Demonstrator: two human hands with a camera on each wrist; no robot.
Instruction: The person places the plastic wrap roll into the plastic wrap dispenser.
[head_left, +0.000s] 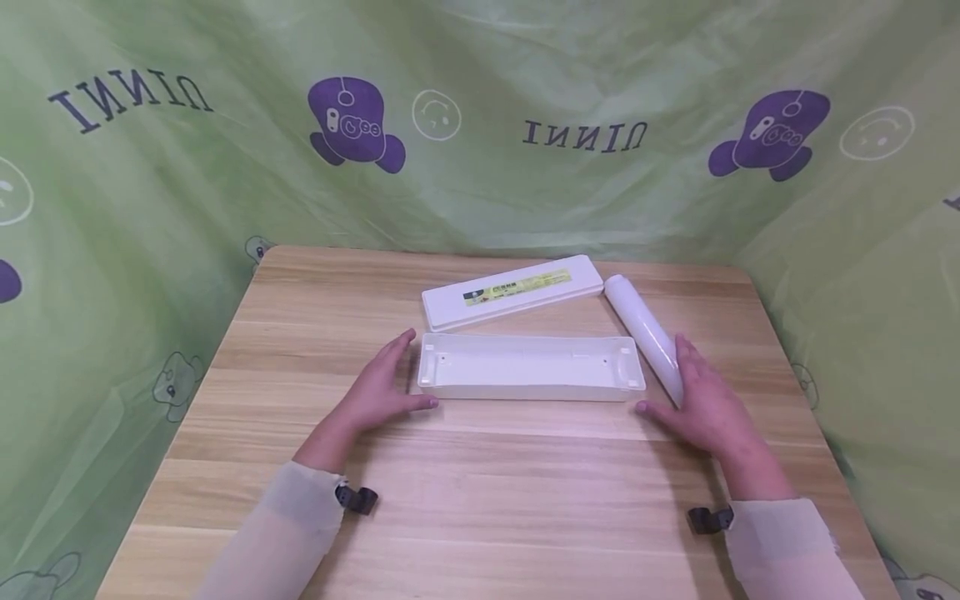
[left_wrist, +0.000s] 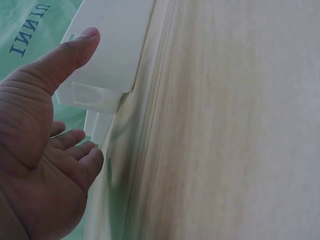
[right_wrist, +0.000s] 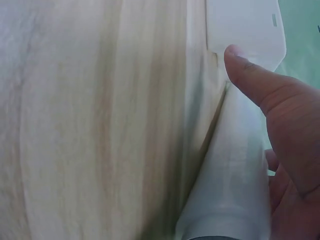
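An uncovered long white plastic box lies lengthwise in front of me, its inside showing. My left hand is at the box's left end, thumb and fingers spread apart around that end and holding nothing. In the left wrist view the thumb overlaps the box's side wall. My right hand is beside a white roll of plastic wrap, which lies slanted to the right of the box. Its fingers stretch along the roll's outer side, and its thumb points toward the box's right corner.
Behind the box lies its long white lid, angled, with a yellow-green label. The roll's far end is close to the lid's right end. A green printed curtain surrounds the wooden table at the back and sides.
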